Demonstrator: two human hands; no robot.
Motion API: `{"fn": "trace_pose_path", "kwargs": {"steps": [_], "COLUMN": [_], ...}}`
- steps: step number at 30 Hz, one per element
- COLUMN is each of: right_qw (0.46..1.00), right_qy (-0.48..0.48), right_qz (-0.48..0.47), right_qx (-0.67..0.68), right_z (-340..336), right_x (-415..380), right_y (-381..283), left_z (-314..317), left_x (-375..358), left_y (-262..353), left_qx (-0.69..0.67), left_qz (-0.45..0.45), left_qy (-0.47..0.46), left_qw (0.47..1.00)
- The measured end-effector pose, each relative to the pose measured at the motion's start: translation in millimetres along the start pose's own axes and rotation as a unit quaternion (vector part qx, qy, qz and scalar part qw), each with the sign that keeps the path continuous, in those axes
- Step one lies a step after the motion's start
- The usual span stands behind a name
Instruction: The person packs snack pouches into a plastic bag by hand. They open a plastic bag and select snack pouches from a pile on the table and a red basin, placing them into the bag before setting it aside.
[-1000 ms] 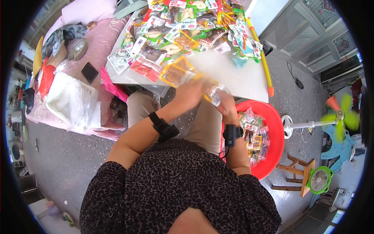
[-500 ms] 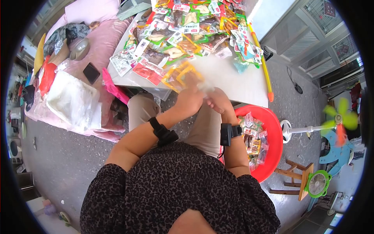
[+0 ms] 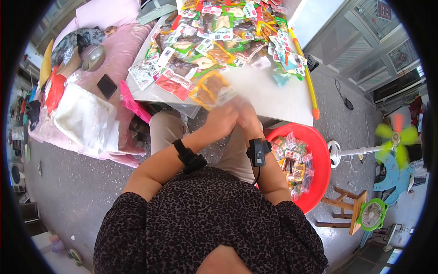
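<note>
My left hand (image 3: pixel 221 120) is closed on the near end of a yellow-edged food packet (image 3: pixel 210 87) with brown contents. That near end looks clear and whitish (image 3: pixel 226 94) and is blurred. Pressed against the left fingers, my right hand (image 3: pixel 247 115) is also closed at this end; its fingertips are partly hidden. The packet is tilted over the front edge of the white table (image 3: pixel 269 98). Just left of it lies a red packet (image 3: pixel 174 84). Beyond it spreads a heap of sealed food packets (image 3: pixel 219 34), green, yellow and white.
A red tub (image 3: pixel 322 171) with several packets stands on the floor at the right. A yellow pole (image 3: pixel 305 68) runs along the table's right edge. At the left, a pink-covered bed (image 3: pixel 123 50) bears a phone (image 3: pixel 107 85) and a white plastic-covered tray (image 3: pixel 84 118). A fan (image 3: pixel 396 138) stands far right.
My right hand has moved slightly left and its wrist has turned, so both hands are now closer together. The food packet has shifted a little left and shows more plainly.
</note>
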State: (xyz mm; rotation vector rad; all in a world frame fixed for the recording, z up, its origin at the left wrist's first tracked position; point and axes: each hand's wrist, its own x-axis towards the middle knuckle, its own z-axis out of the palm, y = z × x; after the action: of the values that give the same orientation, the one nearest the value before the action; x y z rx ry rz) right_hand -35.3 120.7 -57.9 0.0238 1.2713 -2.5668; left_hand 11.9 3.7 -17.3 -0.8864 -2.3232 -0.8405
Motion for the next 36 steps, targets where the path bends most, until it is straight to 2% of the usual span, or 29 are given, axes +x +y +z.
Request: {"fn": "trace_pose_path", "kwargs": {"steps": [2, 5, 8, 11, 14, 17, 20, 23, 27, 29, 30, 32, 36], "right_qw": [0.992, 0.999, 0.999, 0.991, 0.984, 0.955, 0.942, 0.904, 0.918, 0.921, 0.930, 0.943, 0.962], "right_qy": [-0.043, -0.042, 0.037, 0.125, 0.173, 0.214, 0.103, 0.064, 0.009, -0.020, -0.045, -0.096, -0.098], "right_qz": [-0.020, -0.017, -0.009, 0.034, -0.006, -0.069, -0.155, -0.169, -0.182, -0.193, -0.163, -0.103, -0.099], "right_qx": [-0.118, -0.027, -0.018, 0.036, -0.045, -0.192, -0.280, -0.386, -0.352, -0.337, -0.325, -0.300, -0.236], "right_z": [0, -16, -34, -27, -28, -20, -37, -10, 10, 18, 19, 19, 29], "right_x": [-7, -17, -26, -40, -41, -39, -23, -19, -5, -5, -6, -7, -21], "right_y": [-5, -5, -7, -28, -37, -49, -52, -72, -87, -94, -96, -100, -97], "left_z": [-5, -16, -13, -6, -5, -14, -31, -52, -83, -83, -83, -88, -99], "left_x": [-3, -6, -21, -22, -18, -8, 10, 27, 41, 38, 37, 34, 28], "left_y": [2, 6, -2, -9, -20, -28, -37, -36, -27, -33, -35, -35, -27], "left_qx": [0.000, 0.023, 0.068, 0.103, 0.048, -0.003, -0.045, -0.152, -0.287, -0.302, -0.309, -0.383, -0.533], "left_qz": [-0.001, 0.000, 0.039, 0.054, 0.035, 0.021, 0.000, -0.057, -0.206, -0.221, -0.228, -0.255, -0.297], "left_qy": [0.008, 0.006, -0.008, 0.031, -0.020, 0.034, 0.073, 0.056, -0.039, -0.016, -0.005, -0.012, 0.028], "left_qw": [1.000, 1.000, 0.997, 0.993, 0.998, 0.999, 0.996, 0.985, 0.935, 0.927, 0.923, 0.888, 0.792]}}
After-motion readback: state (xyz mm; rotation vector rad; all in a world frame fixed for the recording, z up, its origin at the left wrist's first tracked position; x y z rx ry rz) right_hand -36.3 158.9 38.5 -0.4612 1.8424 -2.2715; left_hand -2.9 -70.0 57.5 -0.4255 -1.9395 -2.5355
